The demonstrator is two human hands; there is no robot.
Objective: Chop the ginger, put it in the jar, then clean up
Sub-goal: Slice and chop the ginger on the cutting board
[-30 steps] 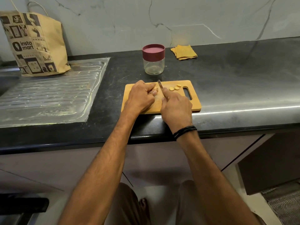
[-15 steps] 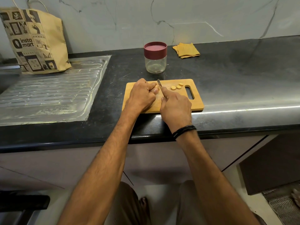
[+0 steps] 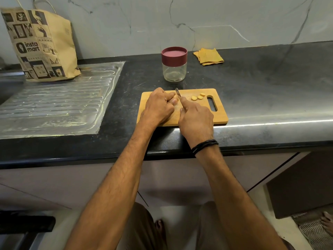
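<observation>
A wooden cutting board (image 3: pixel 219 116) lies on the black counter near its front edge. My left hand (image 3: pixel 158 106) grips a piece of ginger (image 3: pixel 175 97) on the board, most of it hidden under my fingers. My right hand (image 3: pixel 196 118) holds a small knife (image 3: pixel 178 92), its blade pointing away from me right beside the ginger. Three cut ginger slices (image 3: pixel 198 96) lie to the right of the blade, near the board's handle slot. A glass jar (image 3: pixel 174 64) with a maroon lid on stands behind the board.
A folded yellow cloth (image 3: pixel 208 56) lies at the back right by the wall. A printed paper bag (image 3: pixel 40 46) stands at the back of the steel drainboard (image 3: pixel 54 103) on the left. The counter's front edge runs just below the board.
The hands stay on the ginger and knife in nearly the same spot. The blade has shifted slightly against the ginger. The slices lie as before.
</observation>
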